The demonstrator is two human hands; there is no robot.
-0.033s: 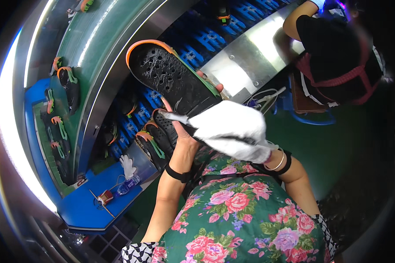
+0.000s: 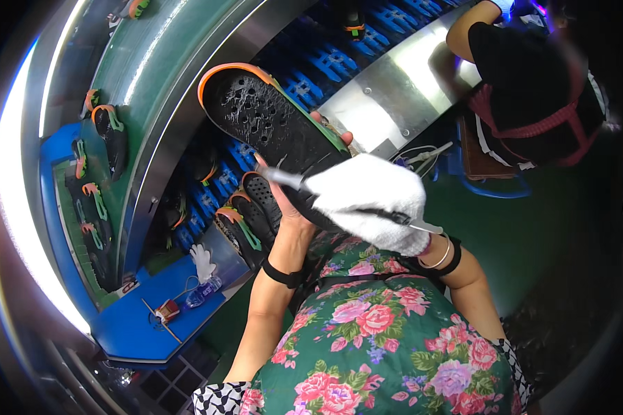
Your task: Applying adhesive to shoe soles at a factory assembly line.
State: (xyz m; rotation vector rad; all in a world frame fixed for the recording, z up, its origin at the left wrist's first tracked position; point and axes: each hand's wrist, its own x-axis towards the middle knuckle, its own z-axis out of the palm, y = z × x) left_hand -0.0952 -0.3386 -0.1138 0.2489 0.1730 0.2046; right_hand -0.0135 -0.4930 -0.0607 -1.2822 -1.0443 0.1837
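My left hand [image 2: 292, 211] is wrapped round the edges of a black shoe sole [image 2: 253, 114] with holes and an orange and green rim. The thumb lies on the near side and fingertips show at the far edge. Shiny wet-looking streaks cover the sole's holed end. In a white glove, my right hand [image 2: 370, 200] is closed round a slim brush [image 2: 282, 177]. The brush's pale front part points left over the sole's near edge, its tip blurred. Its dark handle shows across the glove. Whether the tip touches the sole, I cannot tell.
More black shoe parts [image 2: 259, 197] stand just left of my left wrist. A green conveyor [image 2: 142, 69] carries others. Behind the sole runs a line of blue holders [image 2: 332, 62]. A blue table [image 2: 128, 325] bears a bottle [image 2: 204, 290] and a glove [image 2: 202, 263]. A co-worker [image 2: 526, 90] sits at right.
My gloved right hand has turned slightly, and the brush tip has shifted a little up and to the right. The left hand and the sole stay almost still.
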